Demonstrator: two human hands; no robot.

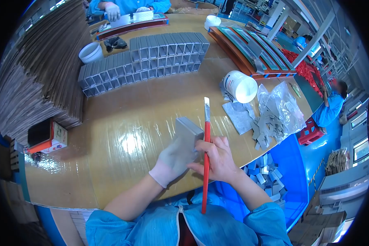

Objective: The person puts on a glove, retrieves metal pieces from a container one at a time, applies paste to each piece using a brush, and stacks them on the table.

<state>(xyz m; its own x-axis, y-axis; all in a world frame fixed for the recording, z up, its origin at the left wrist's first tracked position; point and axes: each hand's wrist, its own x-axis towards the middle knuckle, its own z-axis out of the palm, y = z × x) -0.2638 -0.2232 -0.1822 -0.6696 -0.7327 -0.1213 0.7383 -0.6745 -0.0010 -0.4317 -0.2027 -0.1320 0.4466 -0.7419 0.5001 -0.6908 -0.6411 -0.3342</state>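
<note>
My left hand [175, 158], in a white glove, is closed around a small grey box [189, 128] above the table. My bare right hand [219, 158] grips a paintbrush [207, 131] with a red handle, its pale bristles pointing up and away from me. The fingers of this hand come close to the box's right side; whether they touch it I cannot tell. Beyond my hands stand stacked rows of grey open-ended boxes [151, 61]. To the right, a white tub [241, 87] sits beside a grey cloth [238, 117] and a pile of small grey pieces [270, 125].
Tall cardboard stacks [45, 61] rise on the left, with a small carton [58, 137] at their foot. A plastic bag [289, 108] lies by the grey pieces. Below the table's right edge is a blue bin [293, 176]. A gloved co-worker [131, 6] works across the table.
</note>
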